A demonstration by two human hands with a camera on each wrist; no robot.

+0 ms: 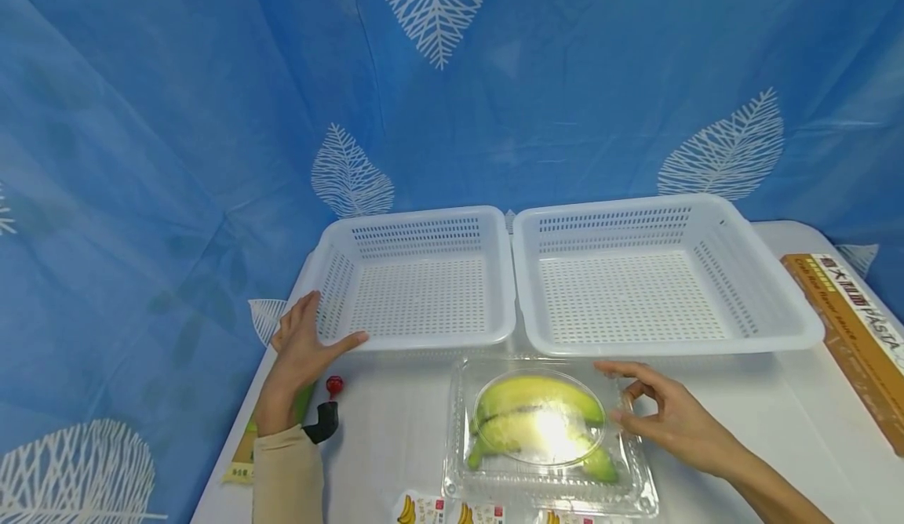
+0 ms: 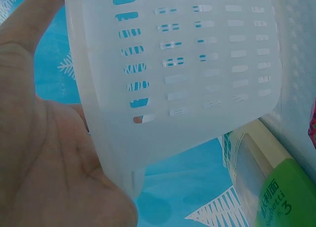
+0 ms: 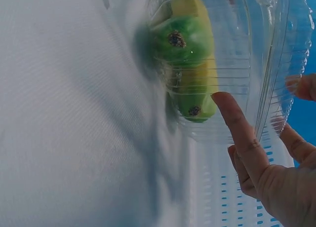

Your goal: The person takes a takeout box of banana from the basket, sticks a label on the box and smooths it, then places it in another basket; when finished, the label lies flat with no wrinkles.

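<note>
My left hand (image 1: 302, 355) spreads round the front left corner of the left white basket (image 1: 500, 328), thumb along the front rim and fingers at the left side. The left wrist view shows its palm facing the basket's slotted wall. Near the table's middle lies a clear plastic clamshell box (image 1: 454, 461) with yellow-green bananas (image 1: 540, 398) inside. At the box's right edge, my right hand (image 1: 667, 414) holds the rim between thumb and fingers. In the right wrist view, one finger (image 3: 242, 133) reaches to the side wall, while other fingertips touch the flange.
Beside the left basket stands a second white basket (image 1: 706, 346). A brown pasta box (image 1: 840, 336) lies far right. At the left edge are a green spaghetti pack (image 2: 281, 192) and a small red ball-shaped item (image 1: 335, 386). Several banana-printed packets (image 1: 424, 510) line the front.
</note>
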